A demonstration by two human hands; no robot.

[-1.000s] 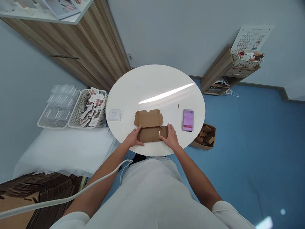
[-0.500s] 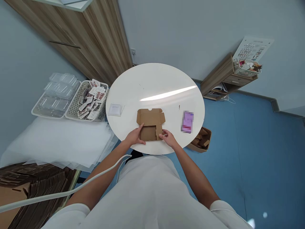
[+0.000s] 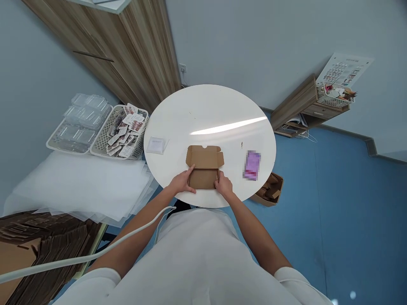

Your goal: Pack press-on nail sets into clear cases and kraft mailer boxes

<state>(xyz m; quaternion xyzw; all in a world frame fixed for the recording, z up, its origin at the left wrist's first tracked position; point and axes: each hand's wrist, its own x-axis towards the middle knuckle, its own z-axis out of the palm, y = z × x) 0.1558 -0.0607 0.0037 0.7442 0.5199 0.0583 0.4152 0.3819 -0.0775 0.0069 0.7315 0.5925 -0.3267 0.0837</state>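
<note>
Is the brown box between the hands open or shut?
Open: the cardboard box has its lid spread back flat, and its bare inside shows between both hands.

Open cardboard box (image 3: 204,178), two hands gripping

We stood in what looked like a small packing workroom. The round white table (image 3: 206,106) held an open cardboard box (image 3: 204,157). To the left, we saw a basket (image 3: 101,148) of printed cards (image 3: 125,133), clear plastic cases (image 3: 83,116) and filmy sheets (image 3: 79,182), with stacked flat cardboard (image 3: 63,250) at the near left. Beyond the table, a tall wood-grain cabinet (image 3: 140,46) stood by plain walls (image 3: 238,46), above blue flooring (image 3: 299,203).
</note>
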